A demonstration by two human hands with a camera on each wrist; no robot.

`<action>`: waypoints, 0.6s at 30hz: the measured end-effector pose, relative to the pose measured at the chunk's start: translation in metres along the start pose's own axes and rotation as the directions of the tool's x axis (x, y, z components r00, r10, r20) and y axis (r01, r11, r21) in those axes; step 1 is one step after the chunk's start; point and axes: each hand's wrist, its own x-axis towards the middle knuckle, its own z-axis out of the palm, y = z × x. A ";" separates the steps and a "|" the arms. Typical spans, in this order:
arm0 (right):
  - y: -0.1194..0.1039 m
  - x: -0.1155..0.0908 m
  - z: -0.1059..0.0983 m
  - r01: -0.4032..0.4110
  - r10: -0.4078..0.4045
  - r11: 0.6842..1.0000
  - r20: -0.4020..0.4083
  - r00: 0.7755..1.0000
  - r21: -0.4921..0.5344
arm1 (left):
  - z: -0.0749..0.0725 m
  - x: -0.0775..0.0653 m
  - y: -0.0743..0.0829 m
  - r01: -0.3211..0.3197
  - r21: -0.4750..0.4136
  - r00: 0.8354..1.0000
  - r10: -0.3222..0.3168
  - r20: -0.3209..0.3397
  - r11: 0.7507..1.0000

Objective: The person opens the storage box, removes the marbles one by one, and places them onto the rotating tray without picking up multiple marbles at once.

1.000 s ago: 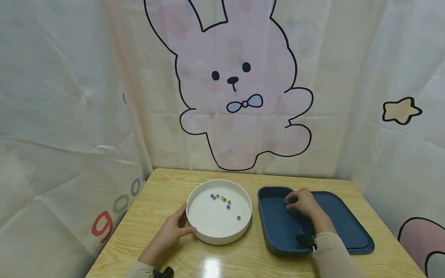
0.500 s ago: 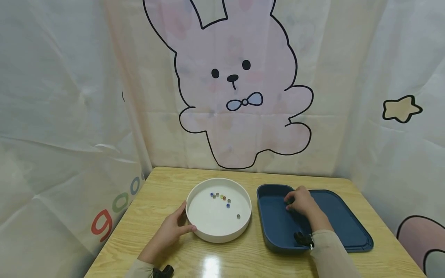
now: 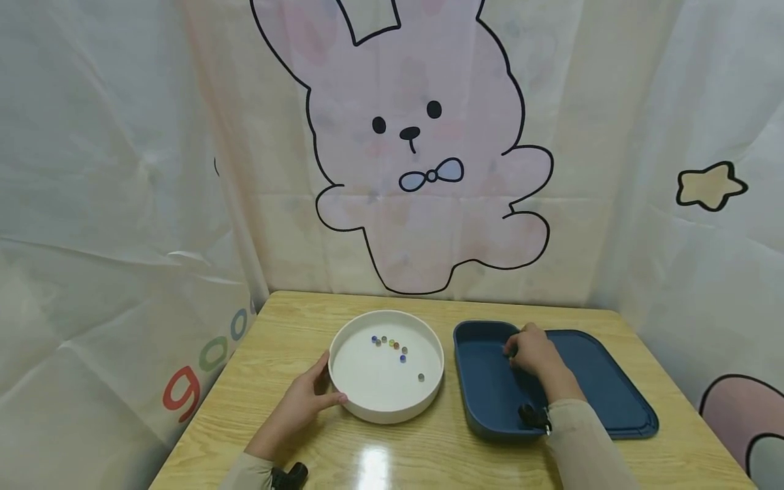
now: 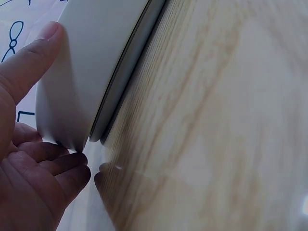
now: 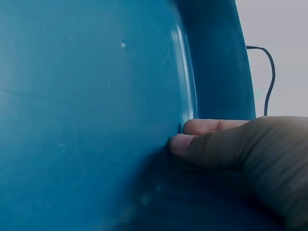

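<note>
In the head view a round white dish [image 3: 386, 401] stands on the table, with several small glass marbles [image 3: 396, 346] scattered inside. My left hand [image 3: 300, 407] holds the dish's left side; the left wrist view has the thumb [image 4: 45, 41] against its wall and the other fingers lower down. My right hand [image 3: 535, 354] is inside a deep blue container [image 3: 490, 401], near its far right corner. Thumb and forefinger pinch together there, and a sliver of a small dark marble [image 5: 169, 141] shows at the thumb tip, mostly hidden.
A flat blue lid [image 3: 606, 381] lies right of the container. The wooden table [image 3: 343, 463] ends at a curtain [image 3: 416, 231] printed with a rabbit. Side curtains hang left and right. Dark cameras are strapped to both wrists.
The right hand has shifted slightly within the blue container, and its fingers have drawn closer together. The left hand stays on the dish. The head view has tilted up a little.
</note>
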 end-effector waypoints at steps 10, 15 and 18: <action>-0.004 -0.001 -0.007 0.028 -0.029 0.999 -0.028 0.999 -0.046 | -0.001 0.001 0.002 -0.020 -0.007 1.000 0.020 -0.001 1.000; -0.007 -0.001 -0.008 0.019 -0.022 0.999 -0.072 0.997 -0.045 | -0.001 0.001 0.002 -0.018 0.005 1.000 0.018 -0.001 1.000; -0.007 0.000 -0.009 0.009 -0.013 0.999 -0.104 0.995 -0.034 | 0.000 0.000 0.001 -0.009 0.003 1.000 0.009 0.000 1.000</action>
